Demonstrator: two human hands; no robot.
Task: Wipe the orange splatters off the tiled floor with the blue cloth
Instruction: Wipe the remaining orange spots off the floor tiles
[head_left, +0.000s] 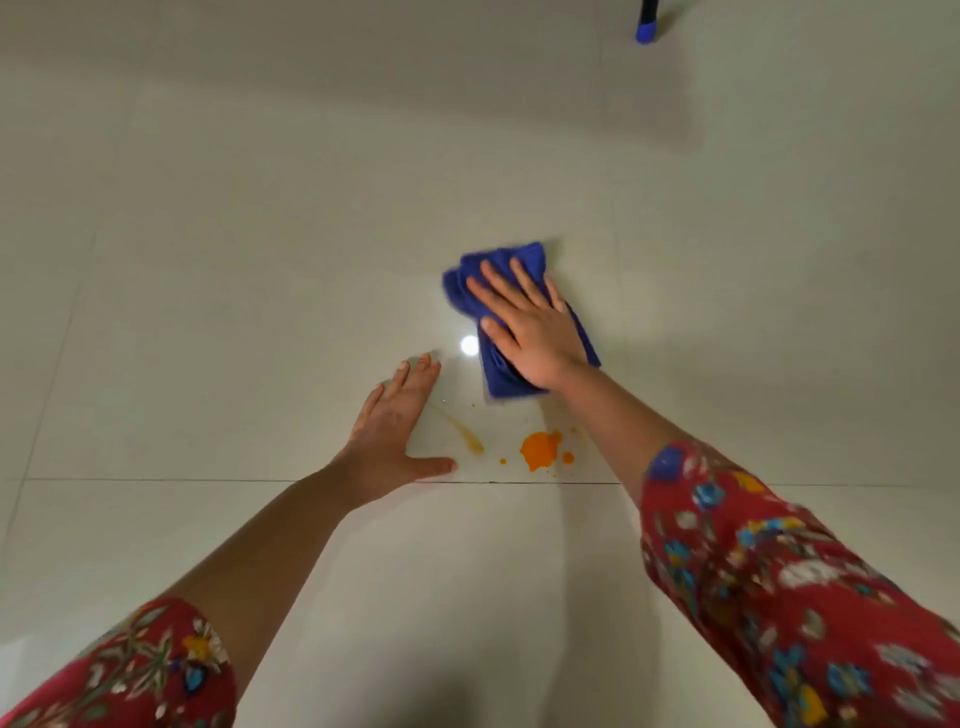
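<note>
R hand (530, 332) flat on blue cloth (511, 379), long axis near-far

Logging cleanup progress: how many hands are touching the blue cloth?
1. The right hand presses flat on the blue cloth; the left hand rests on the tiled floor beside the orange splatters.

The right hand (530, 332) lies flat over the cloth (498, 374), hiding its middle and whatever floor lies beneath. A blue-tipped leg (645, 28) is cut off by the top edge, so what it belongs to cannot be told. The right sleeve (795, 582) is blurred and runs off the frame.
</note>
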